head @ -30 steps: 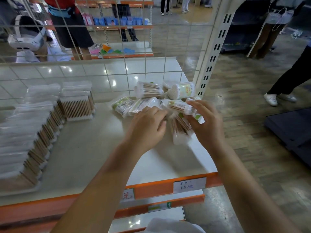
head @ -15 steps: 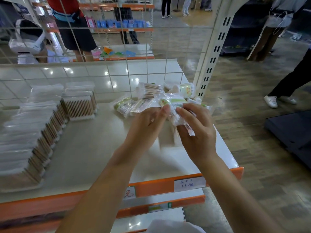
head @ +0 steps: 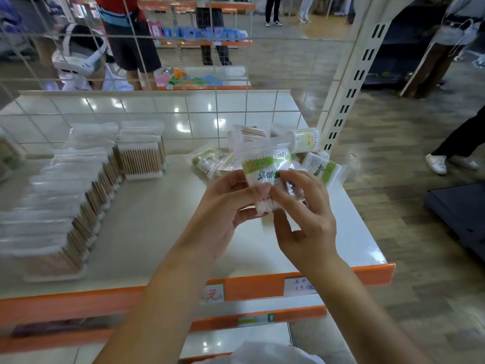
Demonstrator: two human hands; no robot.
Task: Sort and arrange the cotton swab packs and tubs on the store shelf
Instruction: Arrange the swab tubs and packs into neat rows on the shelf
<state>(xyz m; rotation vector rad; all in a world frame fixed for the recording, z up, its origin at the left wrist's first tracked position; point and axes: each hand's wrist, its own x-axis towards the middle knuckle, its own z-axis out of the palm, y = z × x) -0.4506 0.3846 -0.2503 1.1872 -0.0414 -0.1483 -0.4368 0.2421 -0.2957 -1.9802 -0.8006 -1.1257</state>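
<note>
- Both your hands, left [head: 223, 206] and right [head: 304, 219], grip one swab pack [head: 265, 169] above the shelf [head: 157, 232].
- Loose packs [head: 210, 160] and a tub [head: 305, 140] lie behind it; stacked packs [head: 65, 200] line the left.

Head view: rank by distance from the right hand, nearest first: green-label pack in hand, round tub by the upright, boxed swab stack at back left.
From the right hand:
1. Green-label pack, in its grip.
2. Round tub, behind the hand, near the upright.
3. Boxed swab stack, far back left.
</note>
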